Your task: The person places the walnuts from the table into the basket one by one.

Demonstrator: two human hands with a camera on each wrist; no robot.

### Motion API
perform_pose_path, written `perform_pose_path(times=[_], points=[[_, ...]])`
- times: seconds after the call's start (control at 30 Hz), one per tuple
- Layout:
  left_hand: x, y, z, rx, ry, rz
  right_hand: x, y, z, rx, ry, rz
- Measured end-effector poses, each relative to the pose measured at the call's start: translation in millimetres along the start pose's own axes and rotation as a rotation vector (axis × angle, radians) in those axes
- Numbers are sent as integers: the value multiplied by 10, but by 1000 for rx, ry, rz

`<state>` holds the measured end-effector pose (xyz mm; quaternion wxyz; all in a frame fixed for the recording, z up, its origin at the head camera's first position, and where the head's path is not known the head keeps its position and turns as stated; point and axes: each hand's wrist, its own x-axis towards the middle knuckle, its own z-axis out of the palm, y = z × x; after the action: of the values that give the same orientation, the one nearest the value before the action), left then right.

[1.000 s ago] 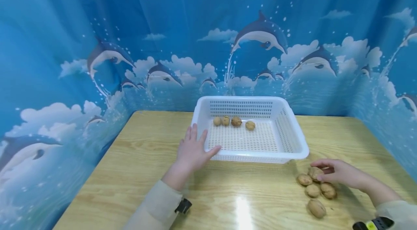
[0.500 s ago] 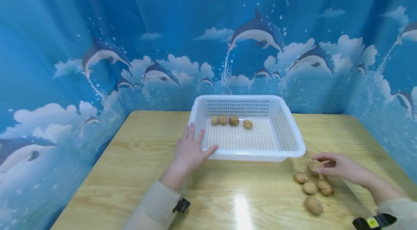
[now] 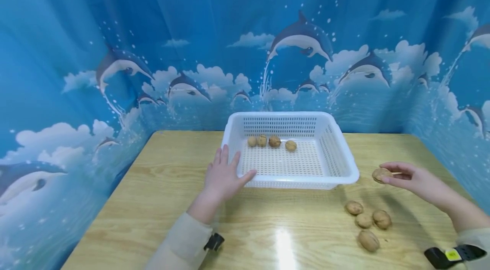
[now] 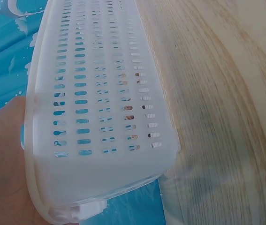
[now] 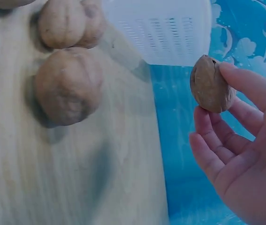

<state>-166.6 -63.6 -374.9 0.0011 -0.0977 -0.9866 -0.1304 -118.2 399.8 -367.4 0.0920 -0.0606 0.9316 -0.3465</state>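
Note:
A walnut [image 3: 381,175] is pinched between the thumb and fingers of my right hand [image 3: 411,180], held up off the table to the right of the basket. In the right wrist view the same walnut [image 5: 211,84] shows a dark crack at its top. My left hand [image 3: 223,176] rests with spread, straight fingers on the near left corner of the white plastic basket [image 3: 291,182]. Four would be too exact for the row inside it: several walnuts [image 3: 274,141] lie toward its back left. Seen from the left wrist, the basket's slotted side wall [image 4: 90,93] fills the middle.
Several loose walnuts [image 3: 368,241] lie on the wooden table [image 3: 160,202] below my right hand, in front of the basket's right corner. A blue curtain [image 3: 214,15] printed with dolphins hangs behind the table and along both sides.
My right hand has lifted one walnut out of the loose group and carried it up and to the right. My left hand stays at the basket's corner.

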Motion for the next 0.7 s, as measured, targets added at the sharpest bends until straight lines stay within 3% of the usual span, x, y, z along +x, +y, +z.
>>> perform_pose_path(times=[0.33,0.7], points=[[-6,-16,-15,-15,-6,-11,80,-210,-110,13,92,2],[-3,-2,-27,-8,3,16,275,-572,-126,4,75,-64]])
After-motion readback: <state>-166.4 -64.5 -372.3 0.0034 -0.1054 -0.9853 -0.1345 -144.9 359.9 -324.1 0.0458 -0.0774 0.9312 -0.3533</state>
